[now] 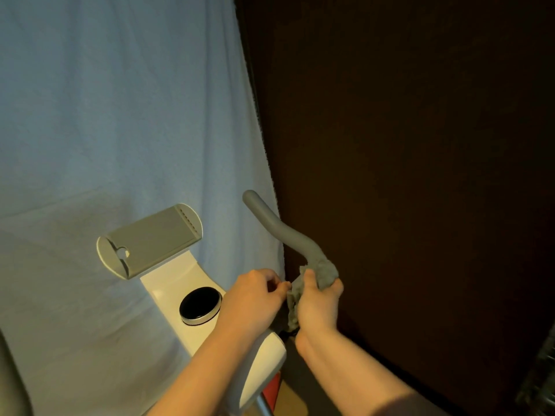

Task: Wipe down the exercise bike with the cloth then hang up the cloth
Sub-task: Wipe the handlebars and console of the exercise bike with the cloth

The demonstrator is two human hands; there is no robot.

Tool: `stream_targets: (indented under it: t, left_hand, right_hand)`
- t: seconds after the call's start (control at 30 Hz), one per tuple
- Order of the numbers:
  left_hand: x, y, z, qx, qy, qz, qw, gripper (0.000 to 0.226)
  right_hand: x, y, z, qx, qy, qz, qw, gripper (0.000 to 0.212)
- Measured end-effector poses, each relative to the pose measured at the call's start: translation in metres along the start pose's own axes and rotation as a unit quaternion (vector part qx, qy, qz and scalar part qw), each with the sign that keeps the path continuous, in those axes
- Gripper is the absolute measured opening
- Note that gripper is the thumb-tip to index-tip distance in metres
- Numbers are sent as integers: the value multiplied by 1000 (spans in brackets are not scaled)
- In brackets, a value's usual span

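- Cloth (322,273): grey, soft and limp, bunched round the lower bend of the right handlebar (279,226) of the exercise bike (177,283); likely light, easily crumpled, prone to slipping off the smooth tube unless squeezed.
- Right hand (318,304): fingers curled round the cloth and the bar beneath, clamped firmly.
- Left hand (252,298): fingertips pinched together at the cloth's loose edge; actual contact hard to confirm.
- Best taken by the bunched middle for wiping, by a corner or edge for hanging.
- Bar rigid and fixed, fit for firm pressure.
- Phone holder (150,241) and black knob (199,306) close by, probably yet to be wiped.
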State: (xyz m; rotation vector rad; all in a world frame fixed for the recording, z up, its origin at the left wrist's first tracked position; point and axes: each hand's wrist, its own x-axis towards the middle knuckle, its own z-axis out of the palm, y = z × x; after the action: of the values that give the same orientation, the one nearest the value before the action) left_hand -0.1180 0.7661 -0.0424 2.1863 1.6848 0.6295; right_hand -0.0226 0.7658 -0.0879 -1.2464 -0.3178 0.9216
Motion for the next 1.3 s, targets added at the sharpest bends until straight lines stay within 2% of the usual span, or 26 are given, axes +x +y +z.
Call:
stream_targets:
  t: [0.13, 0.2, 0.27, 0.37, 0.47, 0.53, 0.6, 0.63, 0.7, 0.77, 0.8, 0.9, 0.97, 1.07, 1.1, 1.2, 1.23, 1.3]
  left_hand:
    - [-2, 1, 0, -5, 2, 0, 1000, 21]
    - [-3, 0, -1, -22, 4, -7, 1000, 20]
    - [-4, 0, -2, -44, 12, -11, 999, 17]
    - [-11, 0, -9, -79, 47, -17, 996, 15]
    - [-30, -10, -17, -106, 63, -5, 992, 15]
    - [-52, -18, -21, -89, 50, 30, 994, 15]
    - [-71, -28, -21, -86, 62, 68, 992, 10]
    - [-79, -32, -21, -81, 78, 77, 991, 8]
    - [-93, -38, -22, -73, 117, 65, 988, 8]
    - [-102, -40, -25, -95, 145, 29, 984, 8]
    - [-106, -41, -27, -101, 152, 15, 983, 7]
    - [-121, -48, -32, -99, 168, -35, 980, 9]
    - [-133, -54, -38, -87, 163, -59, 981, 7]
    - [-151, -58, -46, 16, 132, -124, 983, 11]
    - [-156, -60, -47, 59, 133, -135, 980, 18]
    - [-164, -67, -38, 186, 140, -114, 966, 41]
    - [-166, -70, -33, 215, 149, -98, 960, 42]
    - [-168, -71, -26, 254, 177, -68, 949, 38]
  right_hand:
    - [23, -10, 5, -31, 39, -16, 999, 39]
    - [8, -4, 0, -78, 14, -95, 992, 43]
    - [-9, 5, -12, -154, -47, -189, 969, 48]
    - [-8, 2, -28, -258, -120, -287, 915, 44]
    - [-2, -9, -36, -319, -190, -346, 862, 36]
    - [-8, -16, -36, -375, -272, -374, 803, 30]
    - [-17, -24, -32, -426, -372, -363, 741, 28]
    - [-20, -28, -31, -439, -415, -334, 724, 28]
    - [-27, -35, -28, -437, -445, -278, 731, 26]
    - [-43, -30, -25, -440, -414, -273, 749, 27]
    - [-56, -25, -25, -449, -394, -293, 746, 28]
    - [-92, -17, -23, -462, -384, -387, 700, 31]
    - [-91, -19, -22, -473, -389, -389, 688, 35]
    - [-81, -20, -25, -488, -324, -374, 719, 37]
    - [-86, -19, -27, -486, -317, -373, 724, 35]
    - [-106, -10, -32, -455, -349, -395, 718, 34]
    - [-109, -6, -34, -440, -354, -403, 720, 32]
    - [-110, 1, -38, -399, -348, -399, 749, 30]
